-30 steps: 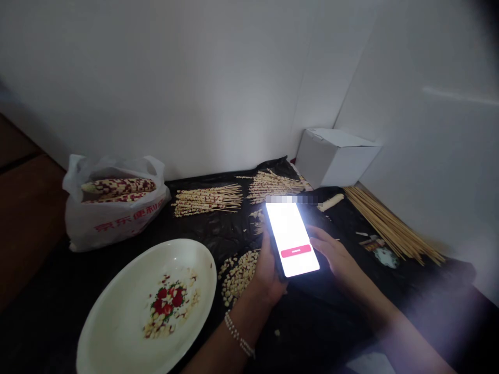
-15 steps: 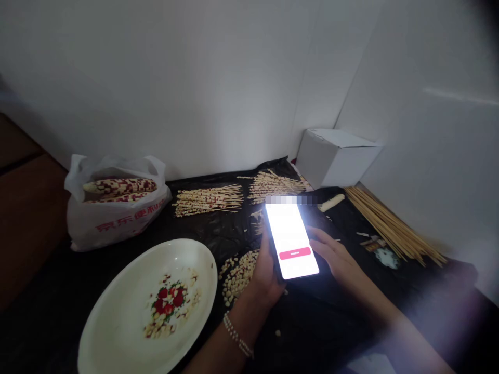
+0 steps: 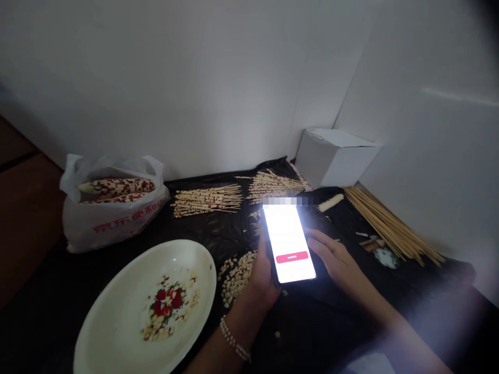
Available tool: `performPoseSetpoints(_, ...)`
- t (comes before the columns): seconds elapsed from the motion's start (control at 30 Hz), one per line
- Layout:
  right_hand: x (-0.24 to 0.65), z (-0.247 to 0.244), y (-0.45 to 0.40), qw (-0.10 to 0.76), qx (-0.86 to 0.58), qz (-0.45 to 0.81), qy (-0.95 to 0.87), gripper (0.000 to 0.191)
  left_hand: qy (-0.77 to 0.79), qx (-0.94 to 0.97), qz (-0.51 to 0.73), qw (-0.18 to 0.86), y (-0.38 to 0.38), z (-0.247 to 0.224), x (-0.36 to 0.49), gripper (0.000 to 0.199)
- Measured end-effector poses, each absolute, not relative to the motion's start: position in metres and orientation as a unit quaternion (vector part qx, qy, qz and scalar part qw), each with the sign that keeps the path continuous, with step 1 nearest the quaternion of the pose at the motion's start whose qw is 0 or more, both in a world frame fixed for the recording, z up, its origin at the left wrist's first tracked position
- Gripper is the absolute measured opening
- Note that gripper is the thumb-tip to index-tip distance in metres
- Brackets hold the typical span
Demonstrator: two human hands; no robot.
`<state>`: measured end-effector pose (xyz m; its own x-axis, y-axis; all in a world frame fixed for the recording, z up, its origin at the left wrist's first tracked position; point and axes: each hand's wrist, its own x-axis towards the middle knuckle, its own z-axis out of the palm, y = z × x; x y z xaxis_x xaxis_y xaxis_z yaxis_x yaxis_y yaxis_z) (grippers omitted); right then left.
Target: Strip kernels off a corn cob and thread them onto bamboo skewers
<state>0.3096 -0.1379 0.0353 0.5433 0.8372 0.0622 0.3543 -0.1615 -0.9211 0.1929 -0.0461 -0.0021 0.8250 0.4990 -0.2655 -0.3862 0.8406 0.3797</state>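
A smartphone with a bright screen and a pink-red button is tilted up over the black sheet. My left hand is closed around its left side and lower edge, a beaded bracelet on the wrist. At the phone's right edge, my right hand has its fingers stretched out; the tips are at or just behind the edge, and their contact is unclear. Below and left of the phone lies a pile of corn kernels, partly hidden by my left hand. A white oval dish with kernels and a strawberry print sits farther left.
A plastic bag holds speckled corn cobs. Two bundles of kernel-threaded skewers lie along the wall. To the right are a white box, a bare cob and plain sticks. Black sheeting covers the surface.
The phone and both hands sit slightly lower and farther left in view. The whole scene shifts a little left as well. The grip on the phone looks the same.
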Motion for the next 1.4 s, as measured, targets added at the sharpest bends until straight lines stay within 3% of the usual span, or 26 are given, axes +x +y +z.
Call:
performPoseSetpoints(0.27,0.3097,0.0394,-0.1348,0.490,-0.733,0.196,-0.431,0.031,0.176,0.163,0.259,0.935,-0.0462,0.0001,0.1905,0.053)
performPoseSetpoints(1.4,0.3092,0.0389,-0.1347,0.491,-0.723,0.209,-0.439,0.032,0.182,0.161,0.260,0.934,-0.0431,-0.0022,0.1889,0.052)
